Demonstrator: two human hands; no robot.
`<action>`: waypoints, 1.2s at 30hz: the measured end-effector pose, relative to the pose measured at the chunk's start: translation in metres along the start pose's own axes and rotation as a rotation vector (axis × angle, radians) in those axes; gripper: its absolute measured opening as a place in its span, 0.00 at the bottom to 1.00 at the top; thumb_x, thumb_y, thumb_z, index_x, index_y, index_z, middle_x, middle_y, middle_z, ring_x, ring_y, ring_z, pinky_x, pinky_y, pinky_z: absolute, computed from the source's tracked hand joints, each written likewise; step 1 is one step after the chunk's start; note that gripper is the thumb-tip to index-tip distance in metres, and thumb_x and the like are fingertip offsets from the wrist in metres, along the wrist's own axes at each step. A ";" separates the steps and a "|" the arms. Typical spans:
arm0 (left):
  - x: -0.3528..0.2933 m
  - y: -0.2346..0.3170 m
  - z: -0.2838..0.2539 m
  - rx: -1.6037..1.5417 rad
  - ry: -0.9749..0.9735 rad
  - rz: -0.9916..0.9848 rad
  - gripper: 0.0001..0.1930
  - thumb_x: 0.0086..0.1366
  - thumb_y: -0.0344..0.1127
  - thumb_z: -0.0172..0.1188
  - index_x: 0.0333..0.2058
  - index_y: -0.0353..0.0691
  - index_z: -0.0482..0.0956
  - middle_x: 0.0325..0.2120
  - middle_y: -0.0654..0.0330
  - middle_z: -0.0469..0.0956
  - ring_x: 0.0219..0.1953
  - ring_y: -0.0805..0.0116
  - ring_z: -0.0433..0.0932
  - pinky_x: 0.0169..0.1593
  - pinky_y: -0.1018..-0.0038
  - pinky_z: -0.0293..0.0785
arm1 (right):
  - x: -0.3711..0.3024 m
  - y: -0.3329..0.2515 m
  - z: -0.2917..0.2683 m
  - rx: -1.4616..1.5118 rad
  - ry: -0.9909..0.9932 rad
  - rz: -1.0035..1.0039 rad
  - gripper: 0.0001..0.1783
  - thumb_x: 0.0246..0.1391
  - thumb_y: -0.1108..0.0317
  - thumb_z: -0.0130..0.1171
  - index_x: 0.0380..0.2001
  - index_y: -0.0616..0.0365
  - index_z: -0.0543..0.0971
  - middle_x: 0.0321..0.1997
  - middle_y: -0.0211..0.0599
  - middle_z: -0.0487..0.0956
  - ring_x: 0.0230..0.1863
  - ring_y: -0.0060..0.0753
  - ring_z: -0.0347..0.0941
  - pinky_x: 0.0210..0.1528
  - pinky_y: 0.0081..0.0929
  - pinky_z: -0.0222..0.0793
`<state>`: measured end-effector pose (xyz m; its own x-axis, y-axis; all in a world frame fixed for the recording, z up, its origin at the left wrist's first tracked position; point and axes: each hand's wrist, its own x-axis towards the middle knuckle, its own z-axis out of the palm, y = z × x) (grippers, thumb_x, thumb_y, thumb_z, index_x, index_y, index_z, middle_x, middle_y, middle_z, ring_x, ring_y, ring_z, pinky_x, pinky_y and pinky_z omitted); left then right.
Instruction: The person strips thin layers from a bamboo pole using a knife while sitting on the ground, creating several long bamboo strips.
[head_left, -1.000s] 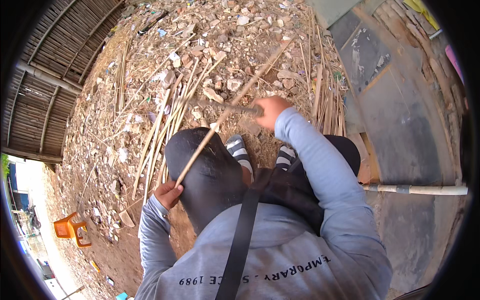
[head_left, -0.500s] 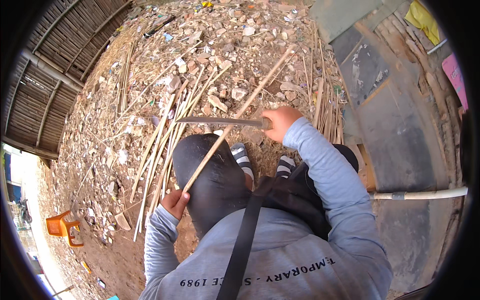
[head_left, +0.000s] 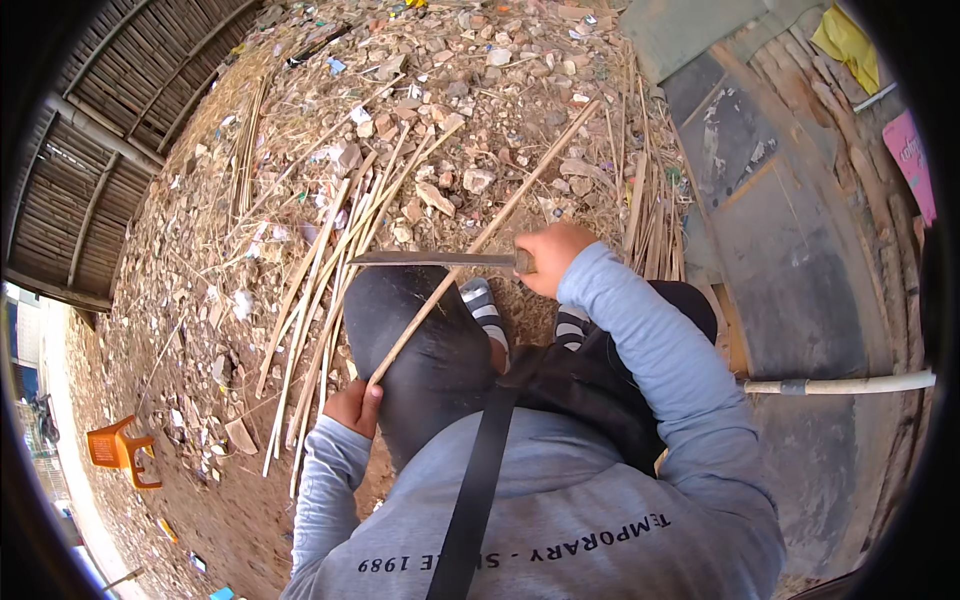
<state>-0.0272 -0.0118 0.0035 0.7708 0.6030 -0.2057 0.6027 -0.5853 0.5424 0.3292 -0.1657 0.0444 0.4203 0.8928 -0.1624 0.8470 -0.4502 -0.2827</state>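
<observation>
Beside your left knee (head_left: 385, 312), your left hand (head_left: 352, 408) pinches the near end of a long wooden strip (head_left: 520, 197), which slants forward and rightward across the leg. Your right hand (head_left: 555, 258) is closed around the handle of a knife (head_left: 420, 258); its blade crosses the strip, contact unconfirmed. Loose strips (head_left: 352, 236) lie on littered ground (head_left: 240, 530), left.

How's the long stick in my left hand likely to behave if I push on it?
The stick is probably light, being so slender. It looks fairly stiff: held near one end by your left hand, it runs nearly straight past the knife. Pushed hard, something this thin may flex.
</observation>
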 end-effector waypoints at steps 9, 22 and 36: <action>0.006 -0.013 -0.001 -0.038 -0.037 0.017 0.26 0.69 0.53 0.46 0.26 0.33 0.72 0.16 0.45 0.71 0.22 0.45 0.73 0.28 0.58 0.66 | 0.008 0.007 0.015 0.080 0.087 0.013 0.19 0.44 0.58 0.61 0.40 0.55 0.79 0.32 0.50 0.80 0.36 0.50 0.78 0.44 0.37 0.73; 0.007 -0.002 -0.004 -0.054 -0.086 -0.016 0.23 0.69 0.48 0.46 0.27 0.31 0.73 0.17 0.44 0.72 0.22 0.44 0.73 0.29 0.58 0.66 | 0.028 0.025 0.016 0.095 -0.016 0.169 0.20 0.44 0.59 0.59 0.41 0.55 0.79 0.36 0.49 0.80 0.40 0.48 0.78 0.48 0.39 0.73; 0.021 -0.007 -0.009 -0.076 -0.147 -0.030 0.25 0.69 0.51 0.47 0.26 0.31 0.72 0.17 0.46 0.72 0.21 0.50 0.72 0.29 0.61 0.66 | 0.036 0.043 0.034 0.186 0.110 0.182 0.22 0.41 0.58 0.62 0.40 0.56 0.79 0.33 0.51 0.80 0.38 0.50 0.77 0.44 0.40 0.73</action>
<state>-0.0168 0.0102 0.0026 0.7779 0.5302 -0.3371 0.6129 -0.5219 0.5933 0.3692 -0.1539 -0.0057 0.6012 0.7891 -0.1261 0.6843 -0.5899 -0.4287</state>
